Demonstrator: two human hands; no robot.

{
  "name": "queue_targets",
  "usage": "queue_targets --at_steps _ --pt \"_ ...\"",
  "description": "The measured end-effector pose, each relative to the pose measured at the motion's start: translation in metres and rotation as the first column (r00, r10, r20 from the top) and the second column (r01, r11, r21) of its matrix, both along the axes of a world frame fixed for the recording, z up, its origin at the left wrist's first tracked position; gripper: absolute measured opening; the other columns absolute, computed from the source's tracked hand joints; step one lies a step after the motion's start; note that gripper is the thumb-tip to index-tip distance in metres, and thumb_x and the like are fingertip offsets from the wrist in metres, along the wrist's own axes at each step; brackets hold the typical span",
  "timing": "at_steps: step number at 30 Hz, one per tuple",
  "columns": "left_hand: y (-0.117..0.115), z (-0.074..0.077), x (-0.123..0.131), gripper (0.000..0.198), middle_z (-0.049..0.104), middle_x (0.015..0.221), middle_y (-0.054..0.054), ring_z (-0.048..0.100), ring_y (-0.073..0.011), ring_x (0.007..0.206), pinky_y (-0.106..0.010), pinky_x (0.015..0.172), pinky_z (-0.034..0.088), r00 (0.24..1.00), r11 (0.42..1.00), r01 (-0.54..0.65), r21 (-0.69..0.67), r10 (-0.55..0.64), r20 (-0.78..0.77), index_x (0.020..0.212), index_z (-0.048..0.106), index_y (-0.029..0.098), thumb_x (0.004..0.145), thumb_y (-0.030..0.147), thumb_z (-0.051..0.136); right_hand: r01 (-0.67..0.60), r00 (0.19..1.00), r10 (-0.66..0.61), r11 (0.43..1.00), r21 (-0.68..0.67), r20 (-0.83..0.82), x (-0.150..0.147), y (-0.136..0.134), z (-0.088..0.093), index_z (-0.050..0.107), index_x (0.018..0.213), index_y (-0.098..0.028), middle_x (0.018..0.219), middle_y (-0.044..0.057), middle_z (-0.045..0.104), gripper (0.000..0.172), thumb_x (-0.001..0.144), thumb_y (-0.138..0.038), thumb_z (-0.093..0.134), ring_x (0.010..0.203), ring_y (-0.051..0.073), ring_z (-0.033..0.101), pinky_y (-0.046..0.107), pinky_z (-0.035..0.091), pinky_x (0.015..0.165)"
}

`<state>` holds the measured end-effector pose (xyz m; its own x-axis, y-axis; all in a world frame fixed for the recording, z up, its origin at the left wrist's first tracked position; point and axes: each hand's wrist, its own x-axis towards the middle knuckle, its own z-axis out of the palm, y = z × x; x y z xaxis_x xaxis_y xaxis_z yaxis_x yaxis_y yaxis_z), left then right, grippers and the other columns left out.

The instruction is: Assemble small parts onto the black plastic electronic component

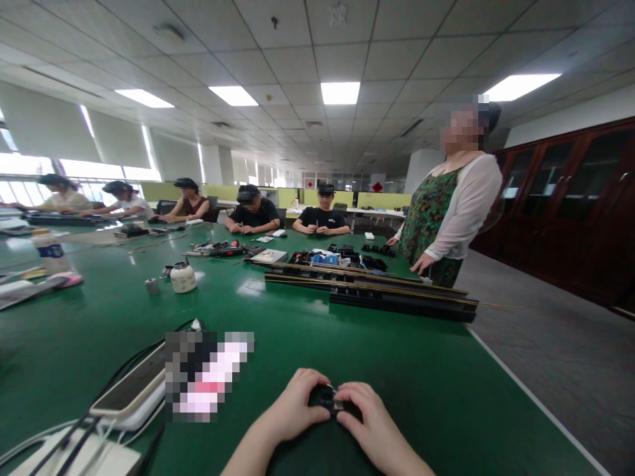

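Close to me over the green table [278, 337], both hands meet around a small black part [328, 398] that has a lighter, metallic-looking piece on its right side. My left hand [296, 404] grips its left end between thumb and fingers. From the other side, my right hand [364, 408] pinches the right end the same way. Fingers cover much of the part, and its exact kind cannot be made out.
Left of my hands lie a phone [131, 387], cables and a blurred pink-white item [213, 383]. Long black rails [401, 304] with thin brass-coloured rods stretch across ahead. Beyond are a cream jar [183, 277] and tools [215, 248]. A person [446, 211] stands at right; several others sit around.
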<state>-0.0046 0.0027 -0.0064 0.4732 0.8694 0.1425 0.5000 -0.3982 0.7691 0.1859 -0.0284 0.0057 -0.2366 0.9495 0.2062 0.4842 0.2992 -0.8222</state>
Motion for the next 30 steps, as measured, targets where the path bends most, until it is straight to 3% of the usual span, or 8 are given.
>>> queue_targets --at_steps 3,16,24,30 --pt "0.0 0.0 0.0 0.035 0.055 0.099 -0.003 0.046 -0.02 0.098 -0.03 0.088 0.036 1.0 1.0 0.01 0.011 -0.011 0.012 0.097 0.057 0.021 0.062 0.016 0.063 -0.039 0.998 0.039 0.999 0.006 0.056 0.0 -0.001 0.002 0.065 0.083 -0.028 0.095 0.002 0.066 0.016 0.069 -0.023 0.06 0.098 0.024 0.054 0.036 0.037 0.088" --pt "-0.003 0.008 0.002 0.037 0.056 0.101 -0.006 0.048 -0.0218 0.098 -0.031 0.088 0.036 0.999 0.999 -0.04 -0.013 0.04 -0.023 0.097 0.057 0.017 0.061 0.016 0.064 0.012 0.994 -0.016 0.999 0.043 0.104 -0.005 -0.006 0.001 0.064 0.084 -0.027 0.097 0.002 0.064 0.024 0.064 -0.015 0.058 0.098 0.023 0.054 0.034 0.036 0.088" --pt "-0.001 0.002 0.001 0.044 0.054 0.106 -0.005 0.045 -0.0214 0.102 -0.033 0.092 0.034 0.999 0.999 -0.03 -0.016 0.03 -0.024 0.102 0.055 0.021 0.059 0.016 0.066 0.056 0.998 -0.058 0.997 -0.058 -0.023 0.003 -0.002 -0.001 0.062 0.095 -0.026 0.096 0.002 0.064 0.036 0.061 -0.015 0.059 0.094 0.022 0.056 0.032 0.04 0.086" --pt "-0.002 -0.002 0.001 0.04 0.053 0.104 -0.004 0.046 -0.0202 0.1 -0.032 0.09 0.035 0.999 0.999 -0.031 -0.023 0.031 0.02 0.101 0.055 0.022 0.062 0.015 0.062 0.063 0.994 -0.07 0.994 -0.085 -0.083 0.005 -0.001 -0.001 0.064 0.091 -0.027 0.095 0.002 0.065 0.032 0.061 -0.016 0.061 0.094 0.023 0.057 0.033 0.04 0.087"
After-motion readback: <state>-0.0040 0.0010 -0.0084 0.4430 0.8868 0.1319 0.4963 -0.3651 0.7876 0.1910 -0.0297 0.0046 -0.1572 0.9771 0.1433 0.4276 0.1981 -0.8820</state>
